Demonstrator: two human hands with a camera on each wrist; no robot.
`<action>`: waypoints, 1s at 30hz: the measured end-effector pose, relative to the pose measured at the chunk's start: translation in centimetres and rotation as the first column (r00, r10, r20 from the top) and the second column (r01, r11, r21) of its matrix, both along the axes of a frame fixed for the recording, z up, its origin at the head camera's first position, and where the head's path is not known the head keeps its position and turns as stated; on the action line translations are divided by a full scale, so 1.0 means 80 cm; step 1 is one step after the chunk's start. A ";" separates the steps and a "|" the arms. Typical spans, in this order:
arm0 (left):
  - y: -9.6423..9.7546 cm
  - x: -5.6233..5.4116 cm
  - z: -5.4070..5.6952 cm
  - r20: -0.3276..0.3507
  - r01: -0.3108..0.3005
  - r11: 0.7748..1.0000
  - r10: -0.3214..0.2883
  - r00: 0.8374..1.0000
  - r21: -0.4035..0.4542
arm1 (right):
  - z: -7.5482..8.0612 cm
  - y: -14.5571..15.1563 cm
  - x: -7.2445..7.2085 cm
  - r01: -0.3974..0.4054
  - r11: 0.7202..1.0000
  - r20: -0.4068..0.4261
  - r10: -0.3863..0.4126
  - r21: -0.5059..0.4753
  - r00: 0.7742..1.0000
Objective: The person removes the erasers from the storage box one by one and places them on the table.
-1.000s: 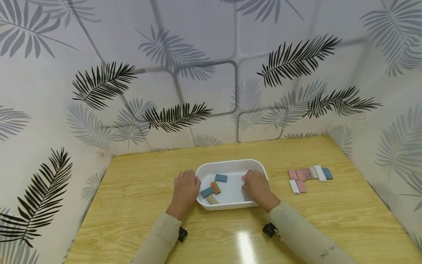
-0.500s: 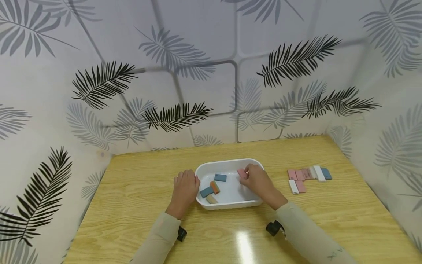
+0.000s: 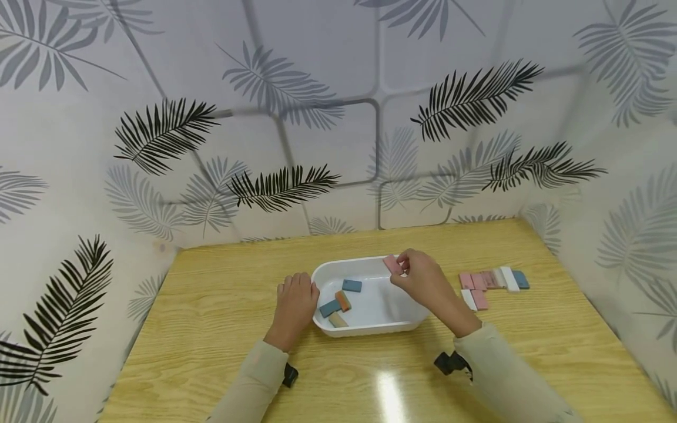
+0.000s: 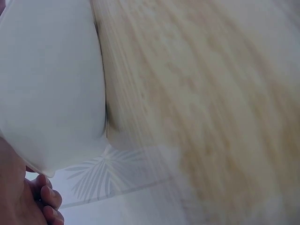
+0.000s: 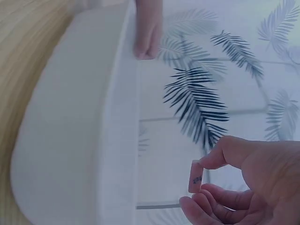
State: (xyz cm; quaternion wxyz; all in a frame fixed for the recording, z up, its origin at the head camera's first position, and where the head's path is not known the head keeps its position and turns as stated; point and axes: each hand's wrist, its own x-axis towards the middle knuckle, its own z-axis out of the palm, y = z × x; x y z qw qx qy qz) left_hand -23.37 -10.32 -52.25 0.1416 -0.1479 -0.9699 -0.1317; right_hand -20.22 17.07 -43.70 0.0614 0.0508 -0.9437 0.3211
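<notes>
A white plastic tray [image 3: 365,332] stands on the table. My left hand [image 3: 294,302] grips its left rim, fingers curled; in the left wrist view its fingers [image 4: 49,197] show by the tray's corner. Over the tray's right back part, my right hand [image 3: 425,279] pinches a pink eraser [image 3: 392,264] between thumb and fingers. The right wrist view shows dark marks on that eraser [image 5: 195,177], raised above the rim. Inside the tray lie a blue eraser [image 3: 352,285], a second blue eraser [image 3: 330,308], an orange eraser [image 3: 343,301] with a green side, and a beige eraser [image 3: 337,320].
Right of the tray, several pink, white and blue erasers [image 3: 480,282] lie side by side in two rows on the wooden table [image 3: 222,329]. A leaf-patterned cloth [image 3: 317,147] rises behind the table and at its sides.
My right hand has lifted the pink eraser from the tray's floor, up and slightly right. The eraser shows more now between the fingertips. My left hand stays on the rim.
</notes>
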 end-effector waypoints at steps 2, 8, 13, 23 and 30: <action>-0.001 0.002 0.000 -0.047 0.013 1.000 -0.013 0.999 0.001 | 0.008 0.003 0.004 -0.001 1.000 -0.009 0.001 -0.006 1.000; -0.001 0.005 0.002 -0.115 0.031 0.999 -0.030 0.993 0.014 | 0.018 0.023 0.009 0.010 1.000 -0.016 -0.010 -0.002 1.000; -0.001 0.003 0.001 -0.063 0.024 0.999 -0.023 0.998 0.020 | 0.010 0.058 0.009 0.048 0.999 -0.011 -0.047 0.019 0.999; -0.001 -0.003 -0.004 0.018 0.010 1.000 -0.010 1.000 0.012 | 0.003 0.132 0.024 0.119 0.993 0.058 -0.120 0.028 0.991; -0.001 -0.003 -0.004 0.018 0.011 1.000 -0.012 1.000 0.018 | -0.012 0.174 0.042 0.168 0.984 0.107 -0.174 0.063 0.979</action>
